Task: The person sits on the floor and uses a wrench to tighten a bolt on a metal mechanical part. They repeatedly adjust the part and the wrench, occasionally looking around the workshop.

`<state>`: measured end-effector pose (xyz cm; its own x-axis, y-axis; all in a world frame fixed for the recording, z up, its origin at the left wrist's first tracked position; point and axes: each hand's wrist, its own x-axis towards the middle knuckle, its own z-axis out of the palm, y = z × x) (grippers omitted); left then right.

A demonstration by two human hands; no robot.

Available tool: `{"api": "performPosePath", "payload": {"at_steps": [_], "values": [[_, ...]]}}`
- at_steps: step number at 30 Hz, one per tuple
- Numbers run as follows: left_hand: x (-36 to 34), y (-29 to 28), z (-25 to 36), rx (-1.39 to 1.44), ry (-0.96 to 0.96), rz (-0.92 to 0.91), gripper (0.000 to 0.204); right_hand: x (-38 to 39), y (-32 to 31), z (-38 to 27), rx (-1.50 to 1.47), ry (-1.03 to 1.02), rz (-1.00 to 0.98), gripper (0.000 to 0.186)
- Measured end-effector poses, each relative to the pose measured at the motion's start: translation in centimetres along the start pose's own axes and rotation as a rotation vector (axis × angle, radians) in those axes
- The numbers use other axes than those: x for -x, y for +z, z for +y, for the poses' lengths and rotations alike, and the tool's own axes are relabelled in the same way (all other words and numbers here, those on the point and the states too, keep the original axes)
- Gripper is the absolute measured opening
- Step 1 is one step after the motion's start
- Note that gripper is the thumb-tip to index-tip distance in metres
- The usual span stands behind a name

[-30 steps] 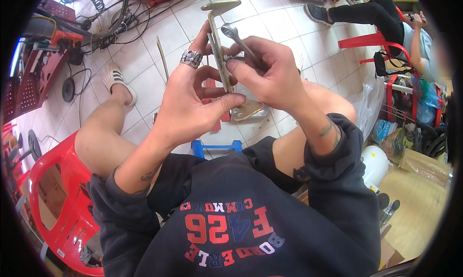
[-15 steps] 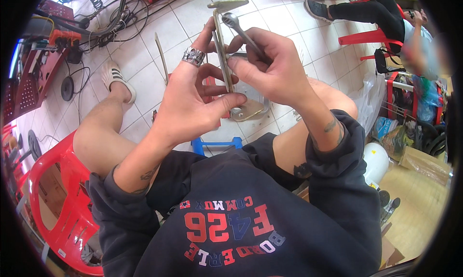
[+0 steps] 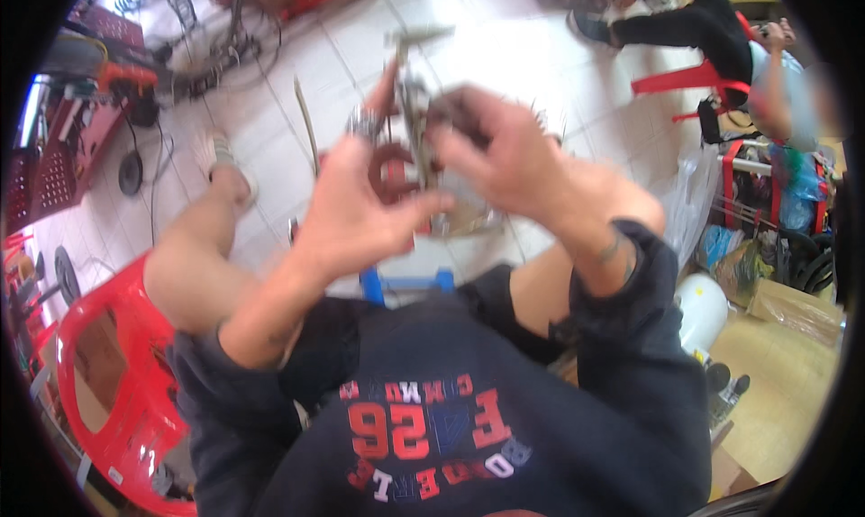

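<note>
Two bare hands, raised over the tiled floor (image 3: 315,31): left hand (image 3: 338,202), part-curled, thumb and fingers bracing a metal bracket (image 3: 420,143); right hand (image 3: 500,148), fingers closely folded at the bracket's right side, apparently round a wrench (image 3: 411,86), though blur hides the exact grip. One bracket, held roughly upright in mid-air, its flat plate uppermost, beyond the blue frame (image 3: 410,281) between the knees. Status: plate and upright stand joined; work at the upright appears under way and unfinished, the bracket not yet released; tightness of any fastener cannot be told. Changes against the earlier frame: wrench head, formerly clear of the upright's right edge, now overlaps it; top plate sits lower; hands are blurred.
</note>
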<state>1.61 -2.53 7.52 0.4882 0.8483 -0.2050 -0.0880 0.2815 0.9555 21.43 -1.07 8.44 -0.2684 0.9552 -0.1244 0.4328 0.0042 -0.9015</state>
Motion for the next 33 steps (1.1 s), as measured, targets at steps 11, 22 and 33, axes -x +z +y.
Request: {"api": "performPosePath", "payload": {"at_steps": [11,22,33], "values": [[-1.9,0.5,0.5,0.131,-0.002,-0.089,0.082,0.1,-0.3,-1.7,0.003,0.024,0.153,0.021],[-1.3,-0.4,-0.6,-0.061,0.034,0.000,0.092,0.5,0.6,-2.5,0.008,-0.024,0.108,0.020],[-2.1,-0.4,-0.5,0.199,0.033,0.078,0.068,0.7,-0.2,-2.0,-0.023,-0.110,0.156,0.023]]}}
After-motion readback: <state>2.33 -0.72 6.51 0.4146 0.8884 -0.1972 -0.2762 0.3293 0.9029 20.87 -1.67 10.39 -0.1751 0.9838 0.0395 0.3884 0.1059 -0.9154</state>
